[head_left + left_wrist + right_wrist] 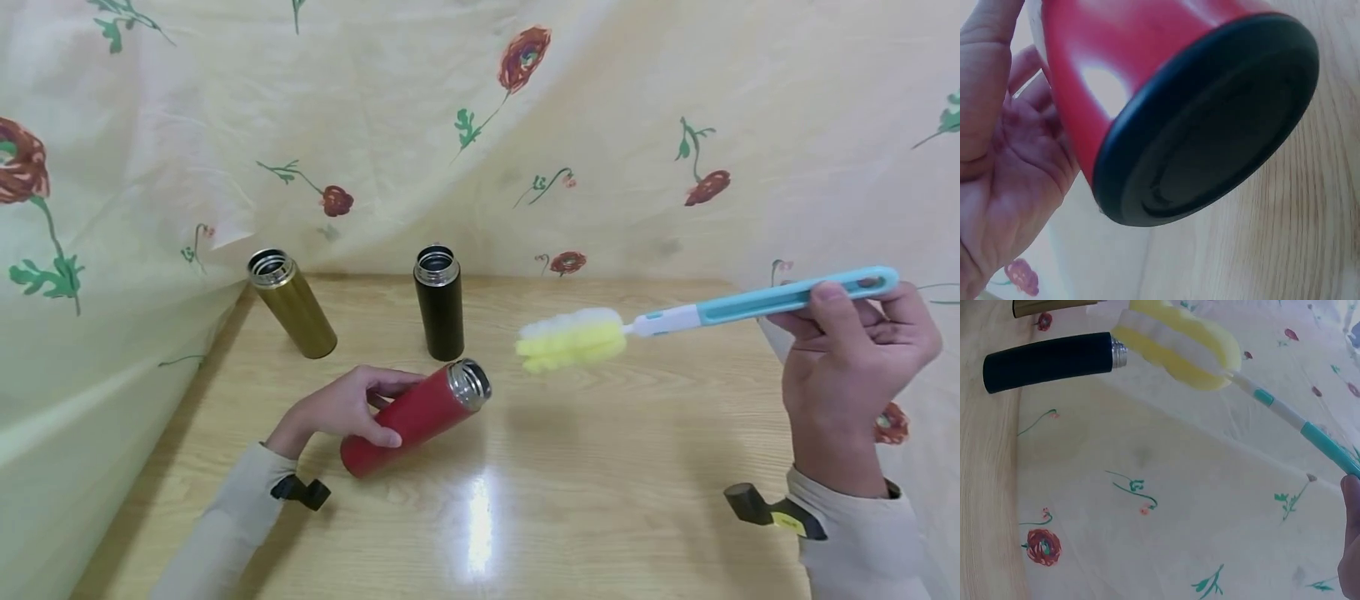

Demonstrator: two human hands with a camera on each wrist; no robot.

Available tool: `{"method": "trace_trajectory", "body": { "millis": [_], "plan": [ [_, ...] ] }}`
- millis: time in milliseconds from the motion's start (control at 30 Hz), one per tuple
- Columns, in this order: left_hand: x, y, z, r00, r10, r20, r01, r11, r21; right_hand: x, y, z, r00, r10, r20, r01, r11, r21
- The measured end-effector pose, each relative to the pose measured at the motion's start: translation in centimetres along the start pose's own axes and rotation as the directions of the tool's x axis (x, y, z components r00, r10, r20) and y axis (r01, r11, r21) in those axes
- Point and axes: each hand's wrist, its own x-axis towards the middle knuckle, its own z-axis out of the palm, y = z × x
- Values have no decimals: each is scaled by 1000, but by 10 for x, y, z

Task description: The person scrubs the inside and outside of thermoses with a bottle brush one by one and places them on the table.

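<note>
In the head view my left hand [352, 408] grips a red thermos bottle [420, 417], tilted with its uncapped steel mouth up toward the right. The left wrist view shows the bottle's black base [1216, 125] close up, with the thumb and fingers around the red body. My right hand [855, 358] pinches the blue handle of a bottle brush [780, 302], held level in the air at the right. Its yellow and white sponge head [573, 337] points left, apart from the red bottle's mouth. The right wrist view shows the sponge head [1179, 344] and only part of the hand.
A black thermos bottle [441, 312] stands uncapped behind the red one. Farther left stands a gold thermos bottle [296, 308], also uncapped. Flowered cloth [405, 108] hangs behind and on the left side of the wooden table [600, 500].
</note>
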Motion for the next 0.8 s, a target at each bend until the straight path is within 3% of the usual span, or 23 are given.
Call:
{"method": "trace_trajectory", "body": {
  "millis": [167,367,533,800],
  "plan": [
    [7,5,6,998,-17,-67,14,998,-56,7,-3,-8,996,-26,-82,26,1000,-1],
    [19,13,18,988,11,-151,-36,986,-160,9,-5,-11,994,-22,-105,25,999,26],
    [30,20,31,978,19,-207,-76,961,-267,9,-4,-13,992,21,-124,-14,998,59],
    [43,27,46,967,92,-239,-179,909,-375,5,1,-17,983,101,-155,-90,993,77]
  ]
}}
